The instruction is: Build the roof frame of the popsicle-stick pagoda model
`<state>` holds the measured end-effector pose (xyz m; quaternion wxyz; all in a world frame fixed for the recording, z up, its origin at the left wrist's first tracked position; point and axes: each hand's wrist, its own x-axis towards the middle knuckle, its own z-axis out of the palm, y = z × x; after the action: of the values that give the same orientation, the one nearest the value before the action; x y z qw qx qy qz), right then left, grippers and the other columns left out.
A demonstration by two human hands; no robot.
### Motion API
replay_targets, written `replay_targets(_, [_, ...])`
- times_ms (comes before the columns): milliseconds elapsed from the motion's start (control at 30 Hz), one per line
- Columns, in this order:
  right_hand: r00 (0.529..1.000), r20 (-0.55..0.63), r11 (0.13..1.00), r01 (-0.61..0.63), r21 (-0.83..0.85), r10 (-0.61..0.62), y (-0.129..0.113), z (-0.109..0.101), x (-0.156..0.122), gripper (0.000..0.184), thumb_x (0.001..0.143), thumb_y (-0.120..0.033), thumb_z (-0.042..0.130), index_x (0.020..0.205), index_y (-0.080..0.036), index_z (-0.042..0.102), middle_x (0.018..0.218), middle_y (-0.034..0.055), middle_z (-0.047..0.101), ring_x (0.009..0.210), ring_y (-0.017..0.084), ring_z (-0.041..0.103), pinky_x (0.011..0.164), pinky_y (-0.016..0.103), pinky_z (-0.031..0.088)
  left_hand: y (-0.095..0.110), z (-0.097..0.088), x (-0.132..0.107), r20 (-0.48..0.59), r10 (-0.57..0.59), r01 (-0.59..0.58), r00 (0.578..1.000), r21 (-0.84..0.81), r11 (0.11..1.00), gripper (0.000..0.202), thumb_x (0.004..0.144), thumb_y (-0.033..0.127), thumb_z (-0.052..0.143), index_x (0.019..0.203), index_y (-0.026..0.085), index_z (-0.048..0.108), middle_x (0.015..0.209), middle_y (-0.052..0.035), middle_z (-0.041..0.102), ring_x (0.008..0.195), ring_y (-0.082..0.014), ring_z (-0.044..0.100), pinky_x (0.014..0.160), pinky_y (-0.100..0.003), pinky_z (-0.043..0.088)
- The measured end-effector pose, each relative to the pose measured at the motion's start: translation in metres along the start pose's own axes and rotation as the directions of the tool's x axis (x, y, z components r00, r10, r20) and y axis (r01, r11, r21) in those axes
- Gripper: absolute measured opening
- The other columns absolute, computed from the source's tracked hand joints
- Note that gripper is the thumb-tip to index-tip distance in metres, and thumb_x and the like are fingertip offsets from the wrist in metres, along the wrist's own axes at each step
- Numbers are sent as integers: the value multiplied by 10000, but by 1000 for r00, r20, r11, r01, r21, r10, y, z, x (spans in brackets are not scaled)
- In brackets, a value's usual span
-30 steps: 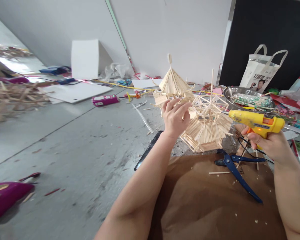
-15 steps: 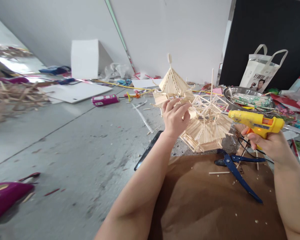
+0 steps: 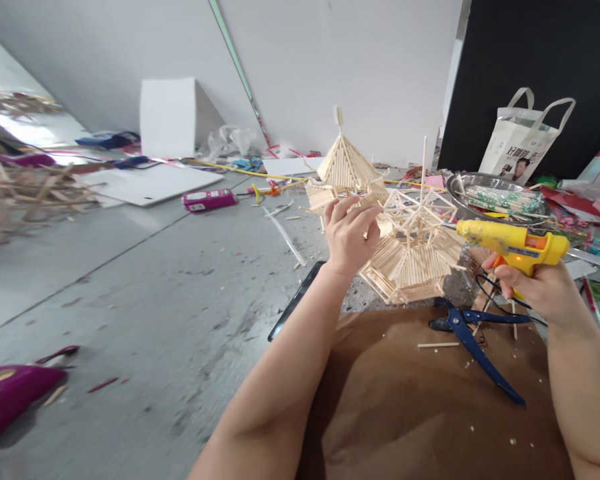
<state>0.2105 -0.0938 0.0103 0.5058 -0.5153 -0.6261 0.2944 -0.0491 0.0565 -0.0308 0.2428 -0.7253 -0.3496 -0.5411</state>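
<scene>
A yellow hot glue gun (image 3: 510, 243) is gripped in my right hand (image 3: 543, 290), a finger on its orange trigger. The nozzle points left and meets the open frame of a wooden stick model (image 3: 413, 263), which has tiered, roof-like sides and one tall upright stick. At the left side of this model my left hand (image 3: 353, 233) is closed with curled fingers, seemingly gripping its edge; the fingertips are partly hidden. Behind that hand stands a second stick model with a pointed roof (image 3: 347, 163). Blue cutters (image 3: 473, 340) lie splayed below the front model.
Brown paper (image 3: 410, 400) covers the near floor, with a loose stick (image 3: 438, 345) on it. A phone (image 3: 297, 300) lies beside my left forearm. At the right are a metal bowl (image 3: 460, 207) with packaged sticks and a white bag (image 3: 517, 147). Purple devices (image 3: 210, 200) lie at left.
</scene>
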Motion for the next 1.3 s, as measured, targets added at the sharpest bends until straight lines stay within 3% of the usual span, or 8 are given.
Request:
replay_targets(200, [997, -30, 998, 69, 1, -69, -7, -6, 4, 215, 716, -398, 639, 763, -190, 619, 754, 26, 643, 374, 65, 476, 366, 237, 423, -1, 2, 0, -11, 8, -8, 1000, -17, 1000, 227, 730, 140, 518, 876, 272, 630, 836, 26, 705, 960, -206, 568, 898, -392, 332])
replay_targets(400, [998, -56, 999, 25, 37, -23, -17, -11, 6, 218, 722, -385, 641, 744, -170, 615, 745, 17, 643, 370, 56, 476, 373, 218, 390, 0, 0, 2, -52, 16, -17, 999, -24, 1000, 197, 743, 142, 528, 845, 269, 638, 822, 35, 710, 929, -199, 574, 869, -372, 350])
replay_targets(567, [1000, -7, 998, 26, -54, -27, -18, -16, 6, 243, 732, -406, 624, 729, -162, 619, 614, 10, 616, 344, 78, 470, 360, 229, 380, 1, -3, 7, 56, -92, 97, 994, -89, 991, 184, 781, 184, 499, 821, 283, 649, 862, 42, 707, 964, -196, 559, 887, -373, 337])
replay_targets(833, [998, -57, 999, 7, -48, -10, -32, -5, -2, 241, 718, -395, 638, 795, -178, 569, 785, 30, 633, 328, 73, 472, 334, 238, 378, 1, -3, 9, 152, -205, 230, 967, -169, 959, 225, 744, 195, 502, 900, 249, 654, 869, -7, 697, 965, -220, 547, 879, -400, 343])
replay_targets(1100, [995, -98, 997, -31, -76, 23, -29, 2, -13, 245, 719, -395, 636, 807, -178, 566, 804, 52, 655, 335, 76, 471, 334, 236, 349, 1, -5, 15, 312, -292, 362, 904, -195, 911, 257, 700, 156, 504, 876, 237, 673, 897, -21, 688, 942, -232, 535, 876, -411, 358])
replay_targets(1200, [988, -142, 996, -68, -48, 61, -25, -2, -21, 269, 698, -415, 649, 801, -180, 567, 781, 55, 661, 331, 84, 468, 329, 241, 354, 0, -13, 20, 308, -304, 372, 901, -189, 909, 249, 715, 159, 490, 864, 232, 676, 860, -28, 685, 904, -232, 535, 841, -410, 370])
replay_targets(1300, [972, -210, 994, -107, 10, 107, -18, -13, -32, 267, 685, -412, 661, 810, -193, 575, 795, 59, 662, 337, 93, 477, 325, 244, 353, 2, -26, 28, 230, -307, 353, 923, -195, 915, 237, 732, 173, 485, 870, 231, 669, 793, -21, 676, 889, -223, 536, 828, -399, 381])
